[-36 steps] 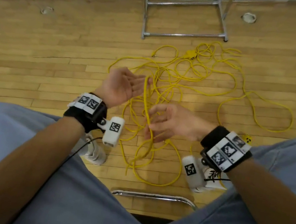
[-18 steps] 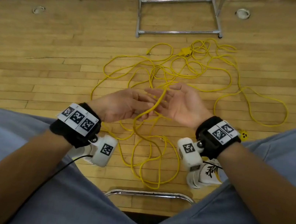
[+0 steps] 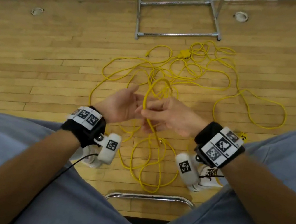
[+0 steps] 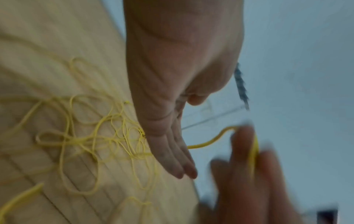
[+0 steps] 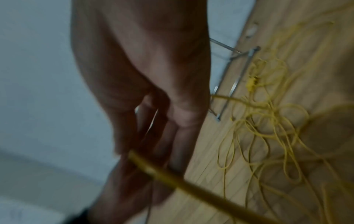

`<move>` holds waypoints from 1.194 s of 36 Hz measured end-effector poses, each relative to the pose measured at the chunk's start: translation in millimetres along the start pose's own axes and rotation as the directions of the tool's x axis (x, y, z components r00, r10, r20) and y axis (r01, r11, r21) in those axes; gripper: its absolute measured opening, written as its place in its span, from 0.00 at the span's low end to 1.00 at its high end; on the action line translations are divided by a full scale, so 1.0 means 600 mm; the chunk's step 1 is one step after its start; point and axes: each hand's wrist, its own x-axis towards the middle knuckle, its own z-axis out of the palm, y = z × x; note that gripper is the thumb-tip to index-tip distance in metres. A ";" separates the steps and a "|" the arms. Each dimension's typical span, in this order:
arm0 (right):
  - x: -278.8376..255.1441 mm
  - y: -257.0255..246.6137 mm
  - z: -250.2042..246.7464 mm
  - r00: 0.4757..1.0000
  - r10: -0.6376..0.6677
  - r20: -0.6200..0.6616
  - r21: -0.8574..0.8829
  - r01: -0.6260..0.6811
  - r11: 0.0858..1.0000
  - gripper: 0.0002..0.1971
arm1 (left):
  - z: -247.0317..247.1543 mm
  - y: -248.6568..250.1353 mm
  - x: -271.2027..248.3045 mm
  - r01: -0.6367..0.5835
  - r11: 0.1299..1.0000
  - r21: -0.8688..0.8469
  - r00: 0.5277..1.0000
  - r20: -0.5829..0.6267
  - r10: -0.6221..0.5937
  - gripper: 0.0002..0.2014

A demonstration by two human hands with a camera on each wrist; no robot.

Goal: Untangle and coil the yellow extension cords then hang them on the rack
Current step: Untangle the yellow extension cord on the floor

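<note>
Head view: seated person, tangled thin yellow extension cords (image 3: 197,75) at 12 o'clock.
Right hand (image 3: 173,117): fingers curled, pinching a raised strand, presumably to feed coils.
Left hand (image 3: 120,105): flat-fingered, empty (ready to receive).
Chrome tube rack (image 3: 178,10): bare, farther at 12 o'clock.

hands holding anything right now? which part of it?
Right hand pinches a raised loop of the yellow extension cord, mid-length, not at a plug. Left hand is open beside it, fingers straight.

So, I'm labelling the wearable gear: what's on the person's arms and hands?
Both forearms are bare. Each wrist carries a black band topped with white square-code tags and a white camera pod underneath; a thin black cable trails from the left pod.
</note>
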 end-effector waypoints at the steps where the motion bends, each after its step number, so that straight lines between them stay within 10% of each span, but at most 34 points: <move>1: -0.003 0.008 0.007 0.995 0.042 0.088 -0.119 -0.031 0.992 0.07 | -0.003 0.016 0.001 -0.018 0.997 -0.071 1.000 0.011 0.019 0.34; 8: 0.000 0.060 -0.009 0.911 0.321 0.260 -0.438 -0.185 0.880 0.08 | 0.007 0.045 -0.007 -0.135 0.988 -0.081 0.990 -0.058 0.131 0.16; 12: 0.017 0.066 -0.036 0.950 0.257 0.177 0.020 -0.264 0.964 0.14 | 0.023 0.026 -0.018 -0.290 0.919 0.267 0.956 0.033 0.292 0.11; 17: 0.027 0.018 -0.089 0.994 0.032 -0.104 0.666 0.046 0.745 0.11 | 0.021 0.003 -0.036 -0.288 0.631 0.720 0.954 0.273 0.124 0.10; 24: 0.030 0.000 -0.098 0.899 -0.037 -0.435 0.468 0.261 0.844 0.11 | -0.009 -0.050 -0.015 -0.136 0.248 0.959 0.977 0.171 -0.127 0.08; 27: 0.023 -0.004 -0.064 0.917 -0.125 -0.380 0.249 0.231 0.941 0.11 | -0.010 -0.046 -0.008 -0.084 0.481 0.873 0.989 0.132 -0.066 0.09; 31: 0.010 0.001 -0.018 0.946 -0.169 -0.276 -0.061 0.159 0.985 0.07 | 0.018 -0.015 -0.011 -0.196 0.928 0.317 0.979 0.111 0.169 0.13; 37: 0.005 0.035 0.003 0.999 -0.048 -0.011 -0.293 0.043 0.955 0.10 | 0.027 0.023 -0.020 -0.223 0.971 -0.090 0.975 -0.002 0.224 0.18; 43: 0.003 0.045 -0.025 0.997 0.071 0.042 -0.325 -0.054 0.944 0.04 | 0.030 0.009 -0.014 -0.340 0.922 0.186 0.938 -0.010 0.348 0.14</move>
